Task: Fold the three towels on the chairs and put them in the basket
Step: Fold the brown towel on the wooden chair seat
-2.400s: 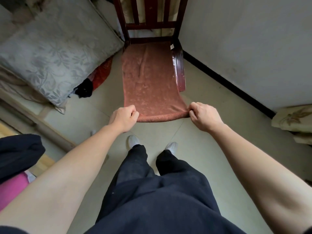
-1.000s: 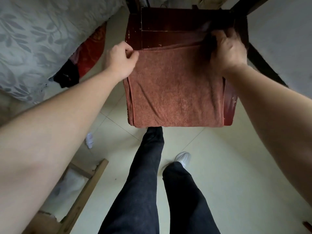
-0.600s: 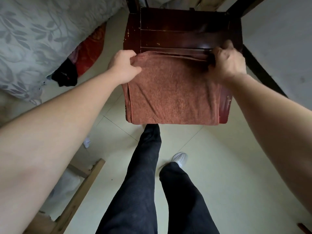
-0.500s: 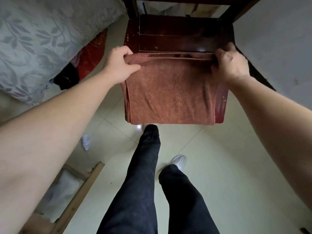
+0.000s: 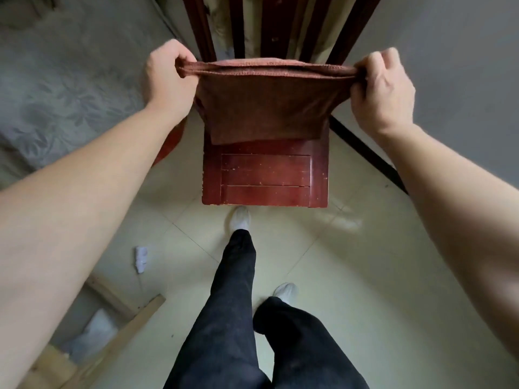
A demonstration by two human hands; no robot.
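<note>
A rust-brown towel (image 5: 264,108), doubled over, hangs in the air above the dark red wooden chair (image 5: 265,175). My left hand (image 5: 168,77) pinches its upper left corner and my right hand (image 5: 382,88) pinches its upper right corner, so the top edge is stretched taut between them. The towel's lower edge hangs over the back part of the seat. The front part of the seat is bare. No basket and no other towel is in view.
A grey leaf-patterned cushion (image 5: 56,94) lies at the left. A white wall with a dark skirting (image 5: 368,155) runs along the right. Pale wooden slats (image 5: 118,318) and a small white object (image 5: 141,255) lie on the tiled floor at lower left. My legs stand before the chair.
The towel was folded in half on the seat, then both hands lifted it by its far edge. It now hangs off the seat and the front of the seat is uncovered.
</note>
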